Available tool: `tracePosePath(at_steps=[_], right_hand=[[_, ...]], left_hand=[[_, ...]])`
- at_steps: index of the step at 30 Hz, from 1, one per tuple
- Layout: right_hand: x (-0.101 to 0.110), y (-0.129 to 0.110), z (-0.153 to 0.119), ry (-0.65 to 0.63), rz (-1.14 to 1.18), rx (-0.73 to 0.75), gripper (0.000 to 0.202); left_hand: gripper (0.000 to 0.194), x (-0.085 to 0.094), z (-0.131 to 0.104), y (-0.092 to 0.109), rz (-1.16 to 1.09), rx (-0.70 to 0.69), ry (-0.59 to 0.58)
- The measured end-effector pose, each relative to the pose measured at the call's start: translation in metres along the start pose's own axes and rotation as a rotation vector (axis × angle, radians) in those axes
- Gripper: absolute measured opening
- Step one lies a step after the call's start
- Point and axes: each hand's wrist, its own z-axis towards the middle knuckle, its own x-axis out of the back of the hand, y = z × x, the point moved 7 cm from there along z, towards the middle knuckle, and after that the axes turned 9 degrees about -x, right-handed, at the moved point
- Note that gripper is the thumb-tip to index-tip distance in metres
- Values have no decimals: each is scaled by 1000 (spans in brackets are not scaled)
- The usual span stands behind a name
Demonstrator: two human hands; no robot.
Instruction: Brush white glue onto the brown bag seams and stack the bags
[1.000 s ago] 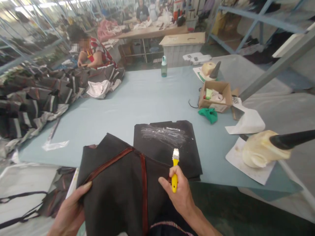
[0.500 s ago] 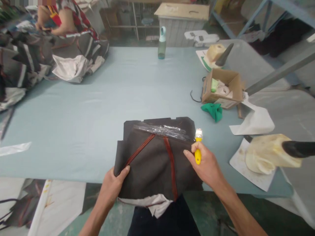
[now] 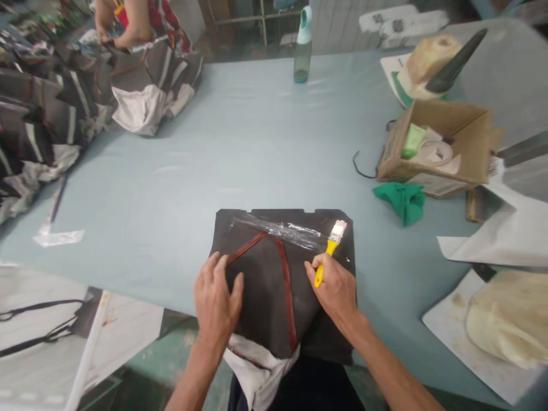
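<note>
Right grip (image 3: 336, 288) closed around yellow brush (image 3: 327, 251), resting on dark fabric piece (image 3: 274, 297); left grip (image 3: 216, 297) flat, fingers spread, pressing fabric onto desk (image 3: 257, 148).

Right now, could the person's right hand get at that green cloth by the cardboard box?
Probably yes, after setting something down: the right hand grips a yellow brush, but bare table lies between it and the green cloth.

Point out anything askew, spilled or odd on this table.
The dark fabric piece under the left hand lies skewed on the black board, its pale lining hanging off the table edge. The right hand holds a yellow-handled brush beside a shiny glue smear. The cardboard box sits tilted.
</note>
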Motion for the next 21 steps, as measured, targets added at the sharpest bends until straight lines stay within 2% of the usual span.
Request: tracePosePath(at_steps=[2,3,6,8,12,16,18,21], right_hand=[[0,0,1,3,18,22,21],[-1,1,1,6,24,31,21],[-4,4,4,16,34,49,19],[-4,9,6,24,39,53,17],[7,11,15,45,80,60,19],[15,-16,37,45,154,79,27],[3,-37,50,-25,147,72,23],[-31,-64,60,-127,113,99,14]], left_hand=[[49,-24,-5,31,-34,-136,-31],[54,-39,-7,39,-23,-137,-47],[72,-79,-12,47,21,-100,-64],[72,-93,-14,46,30,-91,-57],[65,-93,-14,45,34,-71,-42],[63,-90,-14,49,31,-64,-67],[63,-92,-14,49,27,-64,-80],[64,-94,-15,48,14,-68,-90]])
